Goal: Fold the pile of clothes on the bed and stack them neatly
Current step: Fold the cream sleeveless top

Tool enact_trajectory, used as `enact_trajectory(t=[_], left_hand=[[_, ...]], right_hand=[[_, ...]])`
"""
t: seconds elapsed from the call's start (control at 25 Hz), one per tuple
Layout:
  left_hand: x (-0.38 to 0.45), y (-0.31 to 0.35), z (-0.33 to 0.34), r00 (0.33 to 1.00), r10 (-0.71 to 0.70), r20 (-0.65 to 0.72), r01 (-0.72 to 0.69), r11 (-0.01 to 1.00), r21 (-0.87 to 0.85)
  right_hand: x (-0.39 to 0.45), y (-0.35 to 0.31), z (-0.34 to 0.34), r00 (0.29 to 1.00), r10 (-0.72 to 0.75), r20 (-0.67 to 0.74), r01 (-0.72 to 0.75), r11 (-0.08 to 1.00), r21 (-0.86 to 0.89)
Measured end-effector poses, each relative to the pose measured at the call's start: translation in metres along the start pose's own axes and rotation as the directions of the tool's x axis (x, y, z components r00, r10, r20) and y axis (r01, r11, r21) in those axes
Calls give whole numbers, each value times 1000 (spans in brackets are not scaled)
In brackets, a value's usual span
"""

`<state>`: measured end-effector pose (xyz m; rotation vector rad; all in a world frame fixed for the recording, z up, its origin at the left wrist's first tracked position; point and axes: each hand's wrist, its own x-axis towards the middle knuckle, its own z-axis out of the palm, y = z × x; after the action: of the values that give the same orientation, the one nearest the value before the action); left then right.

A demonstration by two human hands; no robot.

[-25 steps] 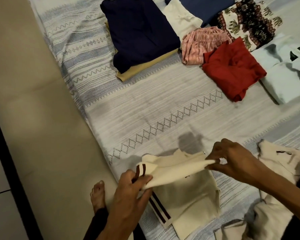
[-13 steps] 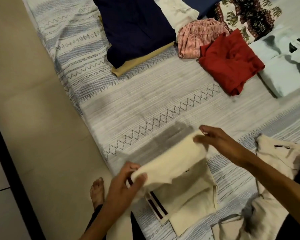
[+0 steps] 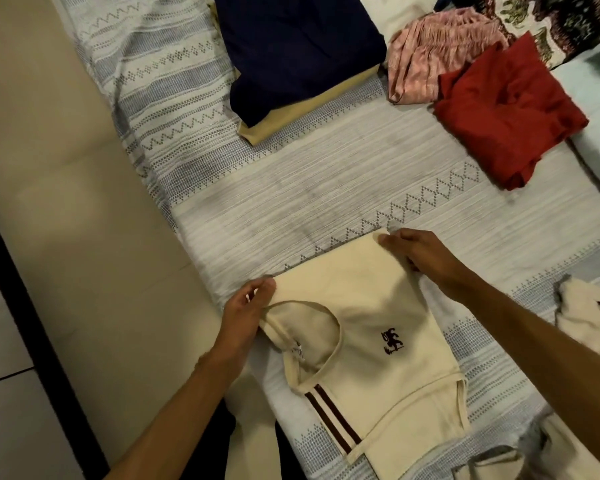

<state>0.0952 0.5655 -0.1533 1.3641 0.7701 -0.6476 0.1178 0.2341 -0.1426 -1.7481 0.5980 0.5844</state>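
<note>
Your left hand (image 3: 245,308) and right hand (image 3: 418,252) each pinch one corner of one cream shirt (image 3: 364,334); beyond them lie five folded garments.

Two hands, left hand (image 3: 245,313) and right hand (image 3: 417,252), gripping one cream shirt (image 3: 361,327), six folded garments lying beyond, one bedspread (image 3: 291,188) covering the bed

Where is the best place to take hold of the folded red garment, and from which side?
Probably the near corner of the red garment, at the front where its layers bunch toward the person. It lies flat with bare bedspread before that corner, so fingers could slide under from the near side; the pink garment crowds its far-left side.
</note>
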Motion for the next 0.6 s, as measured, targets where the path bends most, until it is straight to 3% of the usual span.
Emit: enact_trajectory(t=[0.12,0.2,0.28,0.36,0.48,0.6], left_hand=[[-1,13,-1,999,-26,35,25,999,41],[3,29,-2,988,-18,151,-18,972,235],[9,45,-2,960,-13,280,-145,831,537],[10,68,2,939,-18,344,-241,679,693],[-1,128,16,907,52,419,-366,591,719],[-29,218,33,804,315,505,-595,401,697]], right_hand=[[-13,-4,-4,989,36,142,-45,997,64],[-16,-10,-3,981,59,187,-75,994,77],[-12,-14,0,980,88,181,-96,995,39],[-10,-24,-3,979,106,173,-105,994,-13],[-13,-60,-26,989,51,139,-46,998,-35],[-26,-135,-64,994,-93,58,96,993,-63]])
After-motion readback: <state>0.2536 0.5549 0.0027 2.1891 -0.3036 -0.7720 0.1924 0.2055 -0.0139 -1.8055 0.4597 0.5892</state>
